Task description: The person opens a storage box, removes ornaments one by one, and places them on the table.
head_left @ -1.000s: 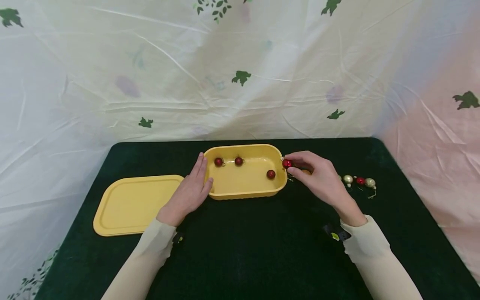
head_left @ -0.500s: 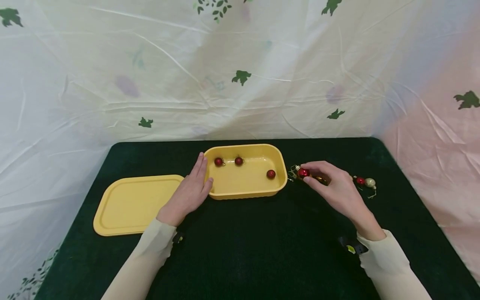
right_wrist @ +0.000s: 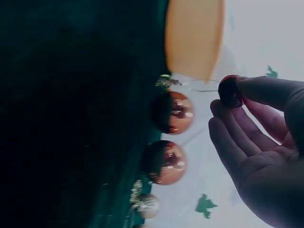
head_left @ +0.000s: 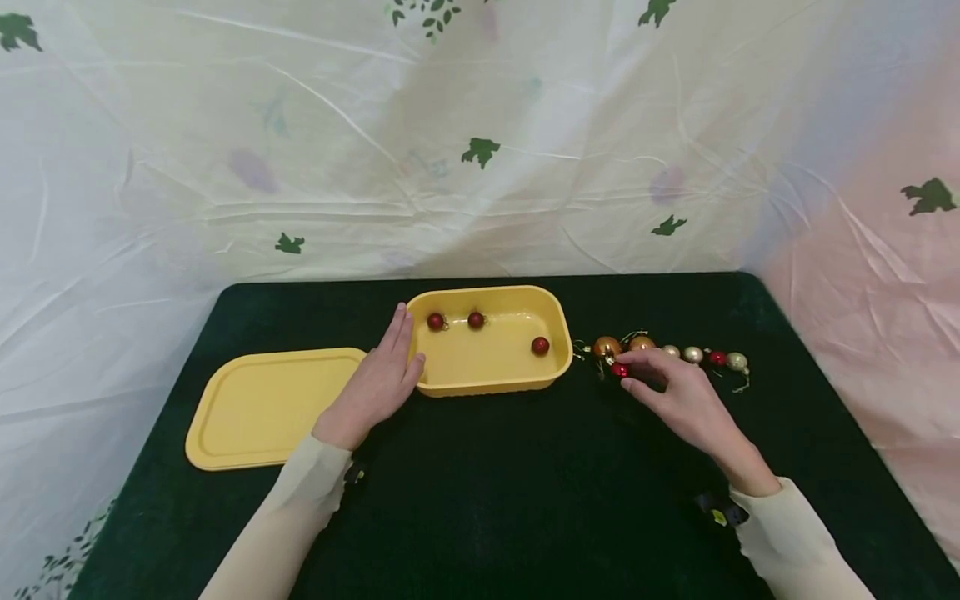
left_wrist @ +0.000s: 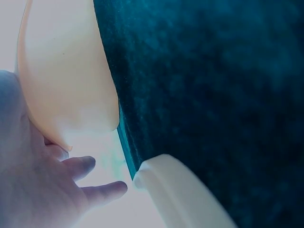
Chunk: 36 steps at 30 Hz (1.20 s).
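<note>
A yellow box [head_left: 491,362] stands mid-table with three dark red Christmas baubles inside, one of them a bauble [head_left: 540,346] near its right end. My left hand [head_left: 378,379] rests against the box's left end with its fingers extended; the left wrist view shows it beside the box wall [left_wrist: 71,71]. To the right of the box, my right hand [head_left: 682,408] pinches a small shiny red bauble [right_wrist: 231,92] between thumb and fingertips. It is held in front of an orange-gold bauble [head_left: 606,347], the first in a row on the cloth.
A yellow lid [head_left: 270,408] lies flat at the left, partly behind my left forearm. The row runs rightward through another orange-gold bauble [head_left: 642,342], pale gold ones [head_left: 693,355] and a red bauble [head_left: 717,358]. A patterned white curtain [head_left: 420,208] hangs behind the dark green table.
My right hand has moved away from the box's right end, rightward and toward me, still pinching the red bauble. The orange-gold baubles it covered now show. My left hand has stayed put.
</note>
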{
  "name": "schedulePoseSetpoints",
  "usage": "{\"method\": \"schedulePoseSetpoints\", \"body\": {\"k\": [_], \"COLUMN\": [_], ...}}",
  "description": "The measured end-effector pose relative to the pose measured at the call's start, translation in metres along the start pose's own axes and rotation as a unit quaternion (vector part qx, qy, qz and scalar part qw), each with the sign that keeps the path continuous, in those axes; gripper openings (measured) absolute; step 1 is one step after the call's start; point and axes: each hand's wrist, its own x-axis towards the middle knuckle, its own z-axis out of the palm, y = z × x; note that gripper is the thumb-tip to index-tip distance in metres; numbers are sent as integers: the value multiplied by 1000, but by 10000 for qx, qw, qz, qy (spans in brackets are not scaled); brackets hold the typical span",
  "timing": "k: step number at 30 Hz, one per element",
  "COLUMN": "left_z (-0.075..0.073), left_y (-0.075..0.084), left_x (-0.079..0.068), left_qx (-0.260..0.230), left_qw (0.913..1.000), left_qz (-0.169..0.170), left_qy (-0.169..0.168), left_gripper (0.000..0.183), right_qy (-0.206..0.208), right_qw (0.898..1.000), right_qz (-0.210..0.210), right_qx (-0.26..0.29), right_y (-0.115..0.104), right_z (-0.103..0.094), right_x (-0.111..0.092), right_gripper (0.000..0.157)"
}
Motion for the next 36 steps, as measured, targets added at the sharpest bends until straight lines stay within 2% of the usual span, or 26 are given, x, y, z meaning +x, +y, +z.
{"method": "schedulePoseSetpoints", "body": {"k": [12,19,26,32,36], "left_z": [-2,-2,0,-2,-1], "left_y": [2,3,1,1,2], "left_x": [1,-2,-2,-2,-2], "left_qx": [45,92,117,108,46], "left_qw": [10000,9999,9999,9999,10000], "left_qz": [16,-50,0,73,72], "left_qy": [4,-63,-47,30,35], "left_gripper": [73,74,73,73,73], "right_qy": [-412,-548,-720,-665,-441], "right_qw": [9990,9984,9972,9970,9970], "right_qz": [109,99,-10,-51,-107], "right_qx": [-96,-48,-221,-394,-629], "right_y": [27,31,32,30,22], "right_z": [16,18,21,21,14], "right_x": [8,7,11,10,2], "right_gripper": [26,27,25,29,32]}}
